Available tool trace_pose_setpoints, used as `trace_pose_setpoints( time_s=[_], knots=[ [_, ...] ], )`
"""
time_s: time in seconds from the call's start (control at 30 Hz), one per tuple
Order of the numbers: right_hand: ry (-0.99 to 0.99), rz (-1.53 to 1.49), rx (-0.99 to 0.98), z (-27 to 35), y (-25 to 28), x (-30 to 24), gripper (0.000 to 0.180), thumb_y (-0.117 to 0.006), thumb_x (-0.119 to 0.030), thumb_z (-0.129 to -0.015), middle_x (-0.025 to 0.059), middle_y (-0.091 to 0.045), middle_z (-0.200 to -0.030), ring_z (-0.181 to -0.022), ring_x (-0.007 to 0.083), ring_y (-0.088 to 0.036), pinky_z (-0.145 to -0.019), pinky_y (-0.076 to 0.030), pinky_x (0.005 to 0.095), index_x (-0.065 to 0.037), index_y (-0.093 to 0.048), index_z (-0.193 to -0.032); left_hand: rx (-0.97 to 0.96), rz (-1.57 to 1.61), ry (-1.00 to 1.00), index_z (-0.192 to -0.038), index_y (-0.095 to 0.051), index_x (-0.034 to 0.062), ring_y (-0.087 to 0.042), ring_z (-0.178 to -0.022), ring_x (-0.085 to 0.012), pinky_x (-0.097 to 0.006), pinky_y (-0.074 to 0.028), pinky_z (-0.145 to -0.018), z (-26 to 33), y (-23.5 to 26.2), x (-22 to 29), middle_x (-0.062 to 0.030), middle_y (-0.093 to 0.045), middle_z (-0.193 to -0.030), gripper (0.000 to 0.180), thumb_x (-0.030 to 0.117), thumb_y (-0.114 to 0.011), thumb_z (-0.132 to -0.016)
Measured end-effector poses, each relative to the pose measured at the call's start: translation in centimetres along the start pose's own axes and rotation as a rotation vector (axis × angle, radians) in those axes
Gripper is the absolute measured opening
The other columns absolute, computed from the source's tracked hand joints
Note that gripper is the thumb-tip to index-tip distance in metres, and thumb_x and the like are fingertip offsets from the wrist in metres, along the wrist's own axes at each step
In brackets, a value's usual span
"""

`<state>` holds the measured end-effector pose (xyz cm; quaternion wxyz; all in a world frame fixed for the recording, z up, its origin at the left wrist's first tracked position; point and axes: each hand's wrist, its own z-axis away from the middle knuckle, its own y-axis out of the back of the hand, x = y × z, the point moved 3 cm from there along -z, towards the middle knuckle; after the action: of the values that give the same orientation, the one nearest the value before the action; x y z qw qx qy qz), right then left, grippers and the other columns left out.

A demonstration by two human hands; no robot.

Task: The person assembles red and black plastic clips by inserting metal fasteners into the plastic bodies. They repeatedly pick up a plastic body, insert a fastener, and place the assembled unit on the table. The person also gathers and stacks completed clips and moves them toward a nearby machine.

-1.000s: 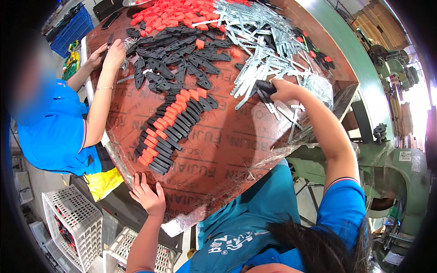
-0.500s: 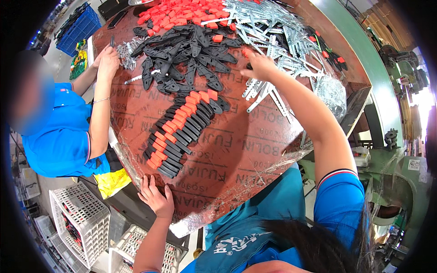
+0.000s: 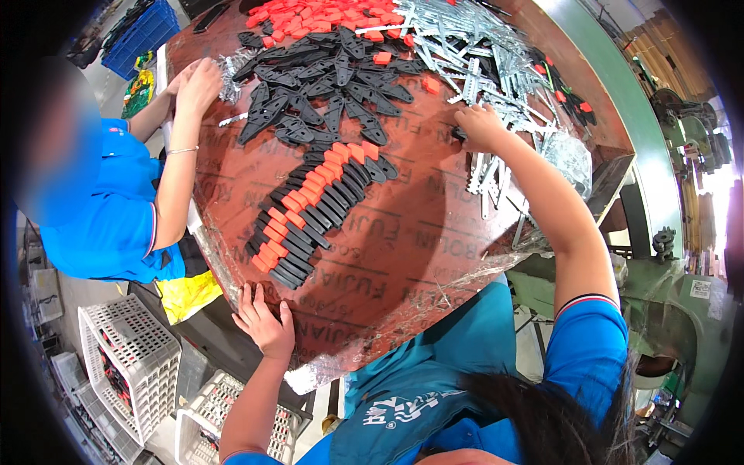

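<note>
My left hand [image 3: 266, 325] lies with spread fingers on the brown table by its near edge, holding nothing. Just beyond it runs a curved row of flat black plastic pieces [image 3: 341, 203] stood on edge, with red plastic caps [image 3: 315, 182] along the middle. My right hand [image 3: 482, 129] is at the near side of a heap of toothed silver metal strips [image 3: 496, 70]. Its fingers are curled, and a dark spot shows at the thumb; what they grip is hidden. A single red cap [image 3: 431, 84] lies beyond this hand.
Loose black pieces [image 3: 310, 85] are heaped behind the row, with a pile of red caps [image 3: 325, 17] farther back. At the left a co-worker's hands [image 3: 198, 84] are near small metal parts [image 3: 231, 74]. White crates [image 3: 132, 349] stand lower left; a green machine [image 3: 674, 310] stands right.
My right hand has moved right and slightly nearer, from beside the red cap to the metal strips. My left hand stays on the table. The co-worker's hands have shifted slightly.
</note>
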<state>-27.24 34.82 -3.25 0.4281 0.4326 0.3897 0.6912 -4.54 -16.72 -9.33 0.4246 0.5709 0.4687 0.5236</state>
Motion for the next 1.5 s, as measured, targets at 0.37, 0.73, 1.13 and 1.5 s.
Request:
trace_pose_setpoints(
  time_s=[0.37, 0.73, 1.13, 1.5],
  knots=[
    [-0.407, -1.232, 0.807, 0.5, 1.2, 8.2, 0.036, -0.073, -0.025, -0.079, 0.0126, -0.071, -0.088, -0.079, 0.0175, -0.067, -0.073, -0.053, 0.0316, 0.002, -0.061, -0.1, -0.019, 0.003, 0.018, -0.139, -0.047, 0.0061, -0.031, -0.142, -0.0352, -0.064, -0.018, -0.112, 0.2, 0.2, 0.1, -0.0132, -0.037, -0.151, 0.061, 0.03, -0.063, -0.086],
    [-0.108, -0.234, 0.508, -12.9, 7.7, -0.3, 0.063, -0.075, -0.029, -0.079, 0.0193, -0.058, -0.128, -0.117, 0.0356, -0.054, -0.1, -0.044, 0.0432, -0.005, -0.052, -0.132, -0.018, -0.004, 0.033, -0.139, -0.046, 0.0062, -0.03, -0.142, -0.0357, -0.064, -0.017, -0.112, 0.0, 0.1, 0.3, -0.0136, -0.036, -0.152, 0.062, 0.028, -0.063, -0.084],
    [-0.056, -0.28, 0.579, -15.2, 6.9, -2.3, 0.037, -0.065, -0.02, -0.082, 0.0182, -0.065, -0.107, -0.11, 0.0379, -0.059, -0.093, -0.048, 0.0479, 0.0, -0.058, -0.112, -0.038, 0.014, 0.001, -0.139, -0.045, 0.001, -0.03, -0.141, -0.0399, -0.062, -0.013, -0.114, 0.1, 0.3, 0.1, -0.0199, -0.038, -0.15, 0.062, 0.027, -0.06, -0.085],
    [0.171, -0.564, 0.672, -9.7, 4.8, -6.4, 0.05, -0.069, -0.03, -0.084, 0.0207, -0.06, -0.114, -0.112, 0.0413, -0.054, -0.097, -0.044, 0.047, 0.001, -0.055, -0.121, -0.011, 0.02, -0.013, -0.139, -0.045, 0.0066, -0.032, -0.14, -0.0378, -0.063, -0.015, -0.113, -0.2, 0.2, 0.0, -0.0158, -0.038, -0.15, 0.062, 0.026, -0.065, -0.083]
  ],
)
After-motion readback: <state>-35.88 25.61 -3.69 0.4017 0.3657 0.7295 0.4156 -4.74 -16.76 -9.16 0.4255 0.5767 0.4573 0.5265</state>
